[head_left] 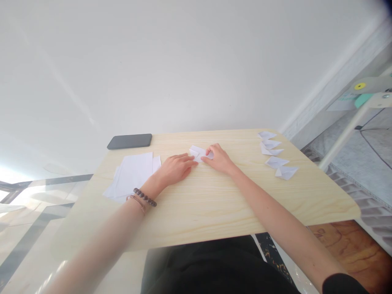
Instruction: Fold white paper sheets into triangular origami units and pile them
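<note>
A small piece of folded white paper (197,152) lies on the wooden table between my hands. My left hand (177,167) rests palm down, its fingers stretched out flat and the fingertips at the paper's left lower edge. At the paper's right end, my right hand (218,158) pinches it between thumb and forefinger. That end curls up a little, and the fingers partly cover it. On the left wrist is a dark beaded bracelet (145,197) with a thin band beside it.
A stack of white sheets (134,171) lies left of my left hand. Behind it, a dark phone (130,141) sits at the table's far left corner. Several folded paper boats (277,162) form a row along the right side. The wooden table (208,212) backs onto a white wall.
</note>
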Demonstrator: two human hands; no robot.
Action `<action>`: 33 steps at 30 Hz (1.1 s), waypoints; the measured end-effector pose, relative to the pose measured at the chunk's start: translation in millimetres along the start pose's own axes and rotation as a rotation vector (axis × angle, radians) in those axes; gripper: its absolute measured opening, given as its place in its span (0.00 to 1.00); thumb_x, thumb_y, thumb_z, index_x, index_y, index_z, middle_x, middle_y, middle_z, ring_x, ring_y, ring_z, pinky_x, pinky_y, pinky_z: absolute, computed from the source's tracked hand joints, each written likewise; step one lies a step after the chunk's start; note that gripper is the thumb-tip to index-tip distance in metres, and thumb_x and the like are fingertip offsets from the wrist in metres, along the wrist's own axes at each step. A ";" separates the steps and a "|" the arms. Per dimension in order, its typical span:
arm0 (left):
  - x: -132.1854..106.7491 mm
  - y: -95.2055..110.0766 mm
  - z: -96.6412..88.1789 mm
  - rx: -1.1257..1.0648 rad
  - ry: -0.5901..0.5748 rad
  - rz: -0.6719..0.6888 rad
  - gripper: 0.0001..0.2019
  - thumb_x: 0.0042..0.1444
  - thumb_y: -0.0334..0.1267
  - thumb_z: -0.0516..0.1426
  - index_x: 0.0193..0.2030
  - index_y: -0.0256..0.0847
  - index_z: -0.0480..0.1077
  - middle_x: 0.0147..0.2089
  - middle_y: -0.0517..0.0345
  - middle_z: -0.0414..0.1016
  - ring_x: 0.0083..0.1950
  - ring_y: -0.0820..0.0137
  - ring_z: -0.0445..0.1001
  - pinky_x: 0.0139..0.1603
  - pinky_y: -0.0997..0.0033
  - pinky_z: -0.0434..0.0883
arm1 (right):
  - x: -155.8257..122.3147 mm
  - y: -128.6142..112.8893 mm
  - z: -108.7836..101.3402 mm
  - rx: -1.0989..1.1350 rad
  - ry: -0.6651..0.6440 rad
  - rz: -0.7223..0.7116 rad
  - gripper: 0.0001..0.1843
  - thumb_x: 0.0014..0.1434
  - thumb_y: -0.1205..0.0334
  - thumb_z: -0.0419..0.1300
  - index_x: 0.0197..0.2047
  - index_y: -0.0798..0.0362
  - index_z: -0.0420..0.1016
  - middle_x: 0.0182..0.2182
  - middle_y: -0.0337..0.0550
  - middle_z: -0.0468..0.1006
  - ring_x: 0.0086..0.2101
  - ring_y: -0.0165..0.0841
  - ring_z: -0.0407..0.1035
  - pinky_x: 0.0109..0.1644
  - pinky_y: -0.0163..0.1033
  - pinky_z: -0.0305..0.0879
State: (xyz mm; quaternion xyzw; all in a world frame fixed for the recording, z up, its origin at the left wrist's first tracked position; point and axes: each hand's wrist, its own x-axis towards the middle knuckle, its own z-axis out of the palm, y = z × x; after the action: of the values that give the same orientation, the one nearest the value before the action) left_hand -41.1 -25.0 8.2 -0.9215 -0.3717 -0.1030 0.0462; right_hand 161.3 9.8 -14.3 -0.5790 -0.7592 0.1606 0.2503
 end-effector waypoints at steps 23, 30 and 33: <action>2.4 2.3 -2.7 -0.009 -0.038 -0.016 0.18 0.55 0.31 0.44 0.50 0.48 0.65 0.53 0.60 0.67 0.54 0.64 0.65 0.45 0.65 0.68 | 3.7 3.9 -25.4 0.255 -0.156 0.142 0.12 0.43 0.61 0.57 0.31 0.52 0.59 0.36 0.39 0.59 0.26 0.24 0.57 0.29 0.32 0.58; 1.1 2.7 0.0 0.009 -0.001 0.034 0.18 0.56 0.31 0.45 0.51 0.46 0.64 0.52 0.58 0.67 0.54 0.64 0.64 0.47 0.64 0.67 | -0.1 -7.2 -2.4 0.051 -0.037 0.113 0.21 0.38 0.47 0.61 0.31 0.51 0.61 0.39 0.41 0.58 0.34 0.31 0.62 0.41 0.40 0.60; 2.2 3.0 1.0 0.012 0.005 0.022 0.17 0.56 0.32 0.45 0.50 0.46 0.65 0.51 0.57 0.68 0.52 0.64 0.66 0.45 0.64 0.67 | 1.3 -5.6 -3.5 0.074 -0.061 0.126 0.19 0.39 0.50 0.61 0.32 0.51 0.61 0.40 0.41 0.57 0.33 0.30 0.62 0.40 0.39 0.60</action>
State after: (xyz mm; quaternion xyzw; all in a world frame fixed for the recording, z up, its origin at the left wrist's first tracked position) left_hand -37.4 -25.5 7.7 -0.9249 -0.3621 -0.1027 0.0539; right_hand 158.6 9.4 -8.2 -0.6111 -0.7219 0.2214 0.2377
